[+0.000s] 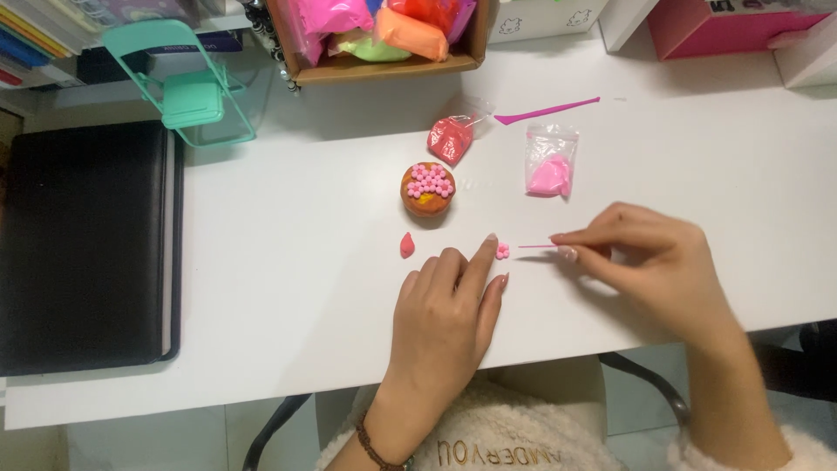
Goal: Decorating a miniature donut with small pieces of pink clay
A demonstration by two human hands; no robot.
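My left hand (446, 307) rests on the white table (288, 288), its index fingertip touching a tiny pink clay flower (502, 251). My right hand (647, 260) pinches a thin pink stick tool (537, 247) whose tip points at that flower. Behind them stands a small brown clay cupcake (427, 194) topped with several pink clay balls. A pink clay teardrop (407, 246) lies left of my left hand.
A red clay bag (451, 138), a pink clay bag (550, 162) and a pink sculpting tool (547, 111) lie further back. A cardboard box (384, 65) of clay packs, a mint phone stand (193, 92) and a black folder (83, 244) sit at the back and left.
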